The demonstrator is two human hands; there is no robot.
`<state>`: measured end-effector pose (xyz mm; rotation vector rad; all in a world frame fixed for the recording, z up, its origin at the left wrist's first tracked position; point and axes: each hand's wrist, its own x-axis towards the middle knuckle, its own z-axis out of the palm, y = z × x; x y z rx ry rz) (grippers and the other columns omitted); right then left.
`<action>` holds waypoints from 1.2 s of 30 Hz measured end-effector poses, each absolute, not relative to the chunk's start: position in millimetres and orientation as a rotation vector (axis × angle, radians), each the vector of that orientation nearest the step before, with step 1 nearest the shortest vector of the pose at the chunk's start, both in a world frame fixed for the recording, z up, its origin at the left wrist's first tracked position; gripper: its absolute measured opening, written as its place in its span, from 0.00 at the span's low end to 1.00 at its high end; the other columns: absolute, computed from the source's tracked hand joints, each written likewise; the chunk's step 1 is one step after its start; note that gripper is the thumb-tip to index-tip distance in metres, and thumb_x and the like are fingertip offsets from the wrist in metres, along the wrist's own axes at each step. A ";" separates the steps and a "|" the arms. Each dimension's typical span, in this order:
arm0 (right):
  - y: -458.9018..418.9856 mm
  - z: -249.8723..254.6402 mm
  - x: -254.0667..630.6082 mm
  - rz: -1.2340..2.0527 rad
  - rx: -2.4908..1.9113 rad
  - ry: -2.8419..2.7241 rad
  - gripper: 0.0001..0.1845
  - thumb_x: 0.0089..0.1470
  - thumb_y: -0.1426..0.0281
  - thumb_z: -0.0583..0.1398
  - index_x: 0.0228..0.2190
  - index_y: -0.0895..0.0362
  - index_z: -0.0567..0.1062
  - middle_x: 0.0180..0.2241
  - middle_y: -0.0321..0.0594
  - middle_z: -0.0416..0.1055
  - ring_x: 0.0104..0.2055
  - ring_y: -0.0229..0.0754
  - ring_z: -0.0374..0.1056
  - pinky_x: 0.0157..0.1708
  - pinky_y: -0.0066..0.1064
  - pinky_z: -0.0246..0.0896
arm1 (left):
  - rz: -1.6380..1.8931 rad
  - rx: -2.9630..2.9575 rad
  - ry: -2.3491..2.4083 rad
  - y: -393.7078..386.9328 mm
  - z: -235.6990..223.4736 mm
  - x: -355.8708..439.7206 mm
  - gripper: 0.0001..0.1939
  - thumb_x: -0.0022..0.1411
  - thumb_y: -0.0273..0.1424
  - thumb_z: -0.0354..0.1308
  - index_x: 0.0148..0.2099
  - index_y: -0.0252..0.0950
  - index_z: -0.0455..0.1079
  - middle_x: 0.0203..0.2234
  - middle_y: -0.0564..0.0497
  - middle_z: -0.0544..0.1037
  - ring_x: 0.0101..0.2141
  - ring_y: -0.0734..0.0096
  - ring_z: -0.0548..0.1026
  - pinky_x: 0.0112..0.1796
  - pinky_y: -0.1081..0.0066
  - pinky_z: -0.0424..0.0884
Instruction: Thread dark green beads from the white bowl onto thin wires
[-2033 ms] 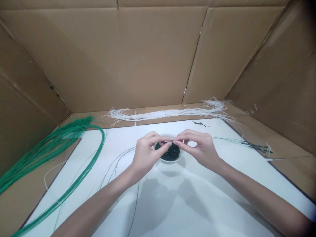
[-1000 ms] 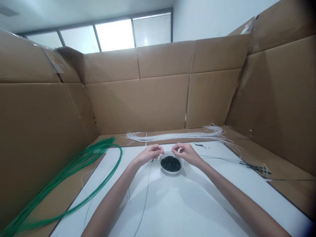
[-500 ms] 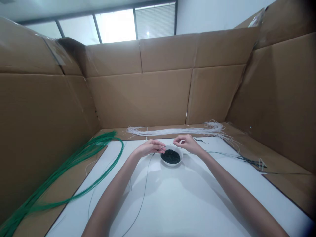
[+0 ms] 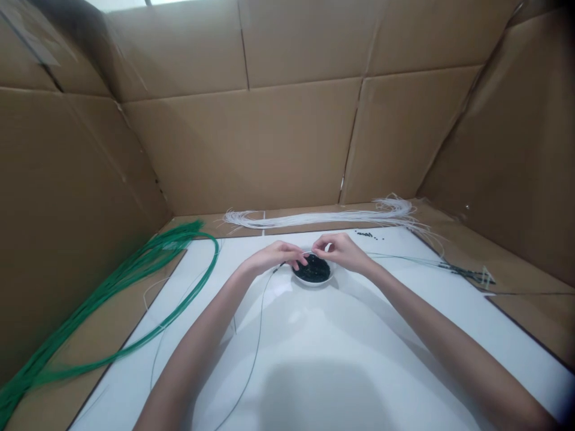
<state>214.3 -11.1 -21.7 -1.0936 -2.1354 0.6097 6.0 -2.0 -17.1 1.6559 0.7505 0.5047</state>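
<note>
A white bowl [image 4: 313, 284] of small black beads [image 4: 318, 272] stands on the white tabletop. My left hand [image 4: 283, 255] is over the bowl's left rim, thumb and fingers closed on a thin wire [image 4: 259, 342] that trails down to the bottom of the view. A few dark beads [image 4: 277, 267] sit on this wire just beside the hand. Above the bowl's right rim, my right hand [image 4: 340, 249] makes a pinch, its fingertips a little apart from the left fingers. Whatever lies between the right fingertips is too small to make out.
Bundled green wire [image 4: 108, 299] curves along the left side. White wires [image 4: 309, 221] lie behind the table. Loose black beads [image 4: 371, 234] are scattered at the back right, and green wires with dark ends [image 4: 471, 273] lie at right. Cardboard walls [image 4: 251, 149] surround the table.
The view has tipped downward, so less of the windows shows. My right fingertips have come closer to the left hand, and the wire stretch seen between them before is hardly visible now.
</note>
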 end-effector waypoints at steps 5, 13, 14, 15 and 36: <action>-13.1 -25.9 207.9 0.641 -1.099 -2.108 0.10 0.47 0.69 0.55 0.25 0.61 0.74 0.26 0.40 0.73 0.27 0.36 0.66 0.25 0.25 0.60 | 0.568 1.604 0.843 -4.3 -17.5 15.6 0.11 0.50 0.33 0.58 0.32 0.29 0.71 0.28 0.47 0.75 0.25 0.77 0.70 0.33 0.73 0.65; -3.1 -49.7 207.0 0.620 -1.291 -2.469 0.08 0.39 0.71 0.63 0.28 0.59 0.75 0.27 0.40 0.72 0.28 0.39 0.67 0.28 0.27 0.59 | 0.614 1.470 1.000 3.1 -30.5 12.1 0.11 0.47 0.33 0.60 0.31 0.29 0.69 0.25 0.50 0.73 0.25 0.78 0.68 0.32 0.74 0.63; -2.2 -53.5 206.5 0.588 -1.317 -2.525 0.07 0.38 0.71 0.63 0.27 0.58 0.75 0.26 0.40 0.72 0.28 0.40 0.66 0.27 0.27 0.58 | 0.620 1.476 1.022 3.3 -31.9 12.2 0.11 0.47 0.33 0.60 0.31 0.29 0.69 0.24 0.50 0.73 0.25 0.78 0.67 0.30 0.75 0.62; -1.6 -56.9 205.9 0.564 -1.330 -2.561 0.06 0.39 0.71 0.63 0.26 0.58 0.75 0.27 0.40 0.72 0.28 0.40 0.66 0.27 0.27 0.57 | 0.625 1.483 1.039 3.3 -33.1 12.7 0.11 0.47 0.33 0.60 0.31 0.29 0.69 0.24 0.50 0.73 0.25 0.79 0.67 0.28 0.76 0.61; -19.7 -30.4 212.2 1.014 -1.052 -1.678 0.10 0.46 0.66 0.60 0.29 0.57 0.78 0.28 0.39 0.73 0.26 0.35 0.64 0.25 0.26 0.59 | 0.932 1.910 1.182 -24.7 -14.4 25.4 0.11 0.56 0.35 0.52 0.32 0.34 0.72 0.26 0.52 0.75 0.21 0.79 0.62 0.24 0.76 0.59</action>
